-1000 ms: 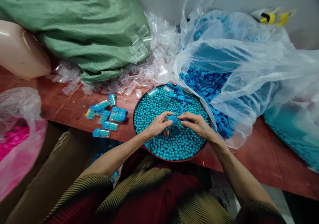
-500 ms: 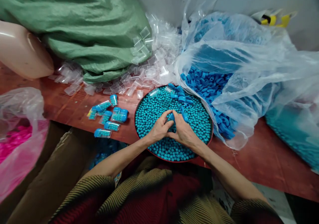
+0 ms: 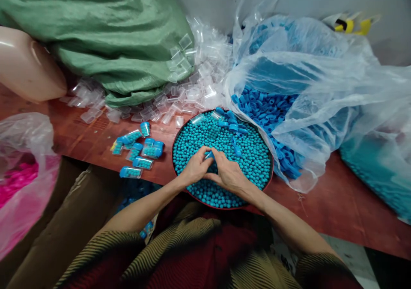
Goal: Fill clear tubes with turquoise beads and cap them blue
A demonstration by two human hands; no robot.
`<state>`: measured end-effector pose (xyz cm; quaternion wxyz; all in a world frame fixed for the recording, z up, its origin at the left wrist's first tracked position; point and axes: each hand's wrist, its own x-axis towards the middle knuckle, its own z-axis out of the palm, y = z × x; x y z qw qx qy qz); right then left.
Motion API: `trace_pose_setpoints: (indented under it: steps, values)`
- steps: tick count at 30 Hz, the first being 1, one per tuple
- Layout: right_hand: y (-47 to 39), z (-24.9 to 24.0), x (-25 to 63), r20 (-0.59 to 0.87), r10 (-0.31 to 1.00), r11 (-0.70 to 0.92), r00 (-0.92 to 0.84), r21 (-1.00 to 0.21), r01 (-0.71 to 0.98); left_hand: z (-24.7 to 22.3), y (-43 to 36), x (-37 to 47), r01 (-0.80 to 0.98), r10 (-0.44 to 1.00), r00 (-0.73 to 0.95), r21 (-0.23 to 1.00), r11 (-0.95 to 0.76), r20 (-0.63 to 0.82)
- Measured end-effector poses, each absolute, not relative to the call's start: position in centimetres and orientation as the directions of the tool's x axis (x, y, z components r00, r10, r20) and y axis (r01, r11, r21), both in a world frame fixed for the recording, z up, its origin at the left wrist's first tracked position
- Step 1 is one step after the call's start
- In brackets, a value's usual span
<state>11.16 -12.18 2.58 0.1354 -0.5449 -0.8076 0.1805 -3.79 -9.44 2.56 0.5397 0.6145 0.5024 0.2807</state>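
Observation:
Over a round red-rimmed tray [image 3: 271, 169] full of turquoise beads [image 3: 221, 197], my left hand [image 3: 195, 167] and my right hand [image 3: 226, 170] meet at the fingertips. Between them they pinch a small blue cap [image 3: 209, 155]; whether a clear container is under it is hidden by the fingers. Several loose blue caps [image 3: 236, 127] lie on the beads at the tray's back right. Two clear containers rest near the tray's back edge. Left of the tray, several bead-filled containers with blue caps [image 3: 143, 163] lie on the red table [image 3: 93, 137].
Empty clear containers [image 3: 205, 75] are heaped behind the tray, beside a green sack [image 3: 128, 36]. A plastic bag of blue caps [image 3: 272, 109] touches the tray's right side. Turquoise beads fill a bag [image 3: 375, 173] at far right. Pink pieces [image 3: 19, 182] sit in a bag at left.
Both hands have shifted left and slightly down over the tray, fingertips still together. The blue cap between them has moved along.

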Motion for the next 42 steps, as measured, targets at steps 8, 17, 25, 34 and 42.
trace_pose_setpoints:
  steps: [8, 17, 25, 34, 42]
  values:
    - [-8.7, 1.7, 19.6, 0.013, 0.923, 0.384, -0.384, -0.070, 0.921, 4.9, -7.8, -16.9, 0.799, 0.973, 0.040, 0.592, 0.106, -0.228]
    - [-7.3, 1.0, 18.2, 0.007, 0.903, 0.427, -0.429, 0.089, 0.900, 4.6, -6.6, -10.2, 0.950, 0.988, 0.088, 0.286, -0.121, 0.125]
    - [-7.3, 0.1, 16.6, 0.038, 0.893, 0.442, -0.449, 0.126, 0.888, 1.8, -1.4, -0.7, 0.887, 0.973, 0.231, 0.411, -0.209, -0.004]
    - [-9.7, -0.4, 15.6, 0.043, 0.838, 0.544, -0.544, 0.016, 0.839, 0.5, -0.2, 1.0, 0.857, 0.957, 0.264, 0.484, -0.175, -0.121]
    - [-9.4, -0.5, 15.9, 0.025, 0.886, 0.449, -0.463, -0.290, 0.845, -0.1, -0.2, 1.0, 0.838, 0.923, 0.349, 0.496, -0.229, -0.163]
